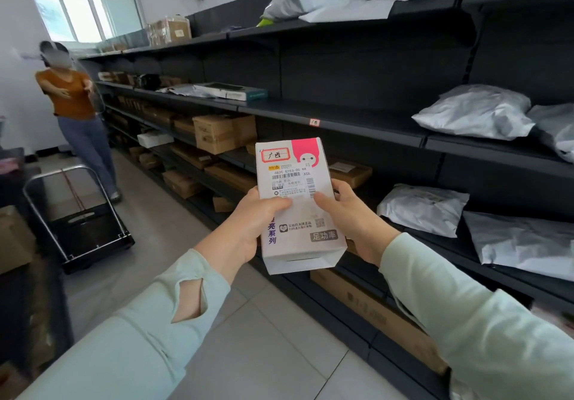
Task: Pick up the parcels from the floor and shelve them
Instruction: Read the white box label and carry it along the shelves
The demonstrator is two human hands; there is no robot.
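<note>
A white parcel box [295, 182] with a pink corner and a shipping label stands upright in front of me, held in both hands. My left hand [253, 229] grips its left edge, thumb across the label. On the box's right edge, my right hand [351, 219] grips with its thumb on the front. Behind the box runs a long dark shelving unit [341, 117] with several levels; the stretch of middle shelf just above the box is bare.
Grey poly mailers [475, 114] lie on the shelves at right, brown cartons [223, 132] at left and on the bottom level. A folding hand trolley [84, 222] stands on the tiled floor at left. Another person [77, 111] stands in the aisle beyond it.
</note>
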